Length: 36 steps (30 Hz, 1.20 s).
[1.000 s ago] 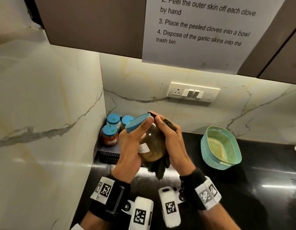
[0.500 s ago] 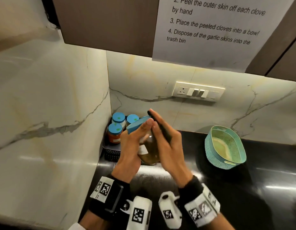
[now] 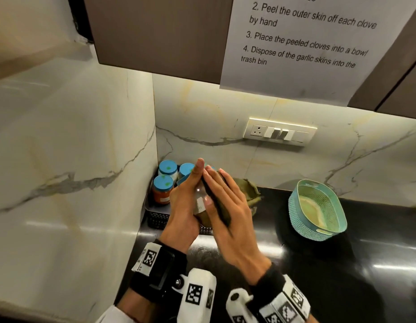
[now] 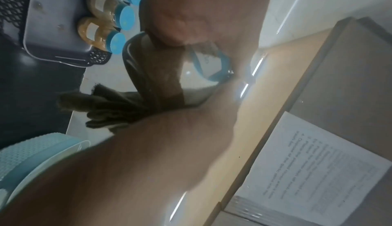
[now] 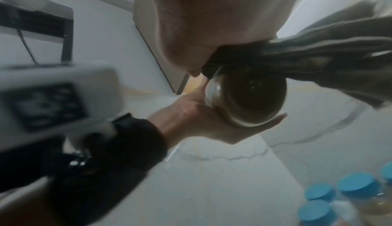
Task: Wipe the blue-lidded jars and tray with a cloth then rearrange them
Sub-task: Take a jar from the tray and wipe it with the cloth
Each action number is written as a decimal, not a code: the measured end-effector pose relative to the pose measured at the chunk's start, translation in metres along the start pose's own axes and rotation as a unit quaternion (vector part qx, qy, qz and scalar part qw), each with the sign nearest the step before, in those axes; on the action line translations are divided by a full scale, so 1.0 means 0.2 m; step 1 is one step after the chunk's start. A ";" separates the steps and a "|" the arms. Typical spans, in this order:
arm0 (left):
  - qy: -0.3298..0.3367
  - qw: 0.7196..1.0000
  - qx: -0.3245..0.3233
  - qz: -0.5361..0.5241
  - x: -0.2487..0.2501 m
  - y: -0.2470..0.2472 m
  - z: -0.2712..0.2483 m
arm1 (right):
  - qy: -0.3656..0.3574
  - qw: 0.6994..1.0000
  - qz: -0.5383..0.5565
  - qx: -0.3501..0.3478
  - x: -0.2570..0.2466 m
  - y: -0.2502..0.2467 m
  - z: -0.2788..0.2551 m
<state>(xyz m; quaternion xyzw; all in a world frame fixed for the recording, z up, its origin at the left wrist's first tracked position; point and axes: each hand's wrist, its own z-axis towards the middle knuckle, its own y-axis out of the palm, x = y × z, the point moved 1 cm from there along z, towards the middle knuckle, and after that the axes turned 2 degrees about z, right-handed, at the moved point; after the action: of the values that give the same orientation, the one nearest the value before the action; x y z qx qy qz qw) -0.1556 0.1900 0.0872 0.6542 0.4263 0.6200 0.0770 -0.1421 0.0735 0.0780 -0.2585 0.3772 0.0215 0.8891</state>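
Observation:
I hold a blue-lidded glass jar (image 3: 198,202) of brownish contents tilted above the counter, its base (image 5: 246,99) facing the right wrist camera. My left hand (image 3: 186,201) wraps it from the left, fingers reaching up to the lid. My right hand (image 3: 225,206) lies against the jar's right side with fingers straight, and the olive cloth (image 3: 247,190) is pinched between thumb and fingers, bunching out to the right. The dark tray (image 3: 155,220) sits in the corner with three other blue-lidded jars (image 3: 163,187).
A teal basket (image 3: 316,208) stands on the black counter (image 3: 342,276) to the right. Marble walls close the corner at left and behind, with a switch panel (image 3: 279,131). A cabinet with a paper sheet (image 3: 307,43) hangs overhead.
My right hand slid up along the jar and its fingers straightened. The cloth, which hung below the jar, now sticks out to the right. The left hand kept its hold.

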 end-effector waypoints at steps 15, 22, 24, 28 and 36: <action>0.011 0.993 -0.103 0.049 0.01 0.01 0.04 | 0.227 0.894 0.383 -0.049 0.05 -0.20 0.20; 0.031 0.995 -0.097 -0.002 -0.02 -0.03 0.05 | -0.058 0.997 -0.014 0.058 -0.01 0.03 0.06; 0.047 0.997 -0.065 0.011 -0.03 -0.04 0.05 | -0.021 0.998 0.057 0.032 0.01 0.00 0.11; 0.076 0.994 -0.043 0.061 -0.02 -0.01 0.04 | 0.198 0.939 0.280 -0.009 0.00 -0.10 0.27; 0.045 0.999 -0.007 0.004 -0.03 -0.05 0.06 | 0.029 0.995 0.098 -0.015 0.02 0.00 0.12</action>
<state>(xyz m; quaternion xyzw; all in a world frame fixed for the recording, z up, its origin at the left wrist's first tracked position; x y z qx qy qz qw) -0.1499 0.1981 0.0742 0.6265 0.4228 0.6520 0.0599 -0.1228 0.0853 0.0890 -0.2336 0.4258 0.1067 0.8676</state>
